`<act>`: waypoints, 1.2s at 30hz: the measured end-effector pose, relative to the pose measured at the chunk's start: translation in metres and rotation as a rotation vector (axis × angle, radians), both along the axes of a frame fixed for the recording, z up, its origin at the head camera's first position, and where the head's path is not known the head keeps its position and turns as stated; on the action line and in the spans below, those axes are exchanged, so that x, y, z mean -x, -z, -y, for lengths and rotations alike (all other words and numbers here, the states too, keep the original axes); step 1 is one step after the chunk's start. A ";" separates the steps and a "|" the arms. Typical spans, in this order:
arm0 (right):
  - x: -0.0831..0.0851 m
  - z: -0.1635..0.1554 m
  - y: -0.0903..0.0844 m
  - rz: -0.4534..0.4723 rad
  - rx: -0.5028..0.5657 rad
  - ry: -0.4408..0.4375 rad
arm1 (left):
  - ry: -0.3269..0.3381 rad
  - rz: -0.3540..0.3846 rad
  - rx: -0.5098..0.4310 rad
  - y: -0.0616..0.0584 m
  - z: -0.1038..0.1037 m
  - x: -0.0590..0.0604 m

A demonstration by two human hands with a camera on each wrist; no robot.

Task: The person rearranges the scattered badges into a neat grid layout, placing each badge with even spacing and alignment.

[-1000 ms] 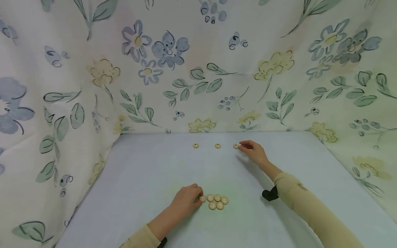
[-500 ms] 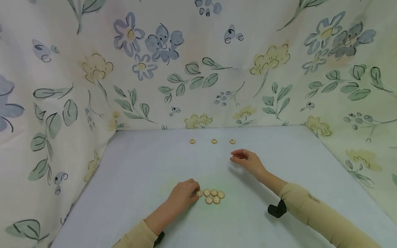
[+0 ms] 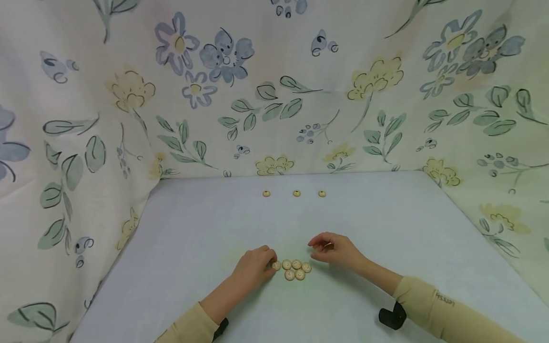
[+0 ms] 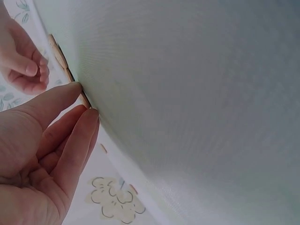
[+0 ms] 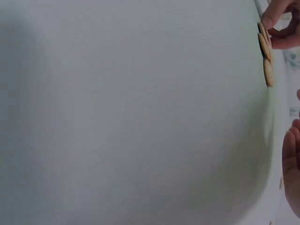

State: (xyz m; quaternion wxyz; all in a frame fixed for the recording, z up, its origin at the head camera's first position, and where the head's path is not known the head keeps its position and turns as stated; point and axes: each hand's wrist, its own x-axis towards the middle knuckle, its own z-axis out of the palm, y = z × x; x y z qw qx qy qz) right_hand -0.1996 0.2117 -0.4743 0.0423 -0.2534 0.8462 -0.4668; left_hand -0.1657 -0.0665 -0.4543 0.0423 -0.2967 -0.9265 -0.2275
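Note:
My left hand (image 3: pixel 255 267) pinches the leftmost wooden button (image 3: pixel 276 266) between thumb and fingertips, at the left end of a small cluster on the white table. Several more round, pale wooden buttons (image 3: pixel 297 264) lie flat beside it in two short rows, nearly touching. In the left wrist view the held button (image 4: pixel 86 100) shows edge-on, low at the table surface. My right hand (image 3: pixel 335 250) hovers just right of the cluster, fingers loosely bent with nothing between them. The right wrist view catches only part of that hand (image 5: pixel 293 159) at its right edge.
Three single buttons lie spaced in a row near the table's far edge: a left one (image 3: pixel 266 194), a middle one (image 3: pixel 297 193) and a right one (image 3: pixel 322 194). A flower-printed curtain (image 3: pixel 240 95) encloses the white table (image 3: pixel 193 228) at the back and sides.
My right hand has let go of the right button in the far row and come back toward the cluster. The left hand stays at the same button. The head view has shifted slightly.

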 end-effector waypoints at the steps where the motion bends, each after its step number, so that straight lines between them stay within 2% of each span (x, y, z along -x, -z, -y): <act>1: -0.002 0.000 0.002 -0.038 -0.003 -0.039 | -0.003 0.004 0.002 0.000 0.000 0.000; 6: -0.011 0.005 0.006 -0.188 -0.028 -0.171 | -0.006 0.012 0.011 0.001 -0.001 0.001; 11: -0.015 0.009 0.008 -0.271 -0.045 -0.214 | -0.003 0.014 0.013 0.001 -0.001 0.000; 16: -0.017 0.009 0.013 -0.276 -0.059 -0.205 | 0.004 0.002 0.005 -0.001 -0.001 -0.002; 23: -0.018 0.011 0.018 -0.302 -0.019 -0.212 | 0.002 0.005 0.002 -0.002 0.000 -0.002; 36: -0.020 0.015 0.009 -0.223 -0.068 -0.184 | 0.001 0.026 -0.007 -0.001 0.000 -0.001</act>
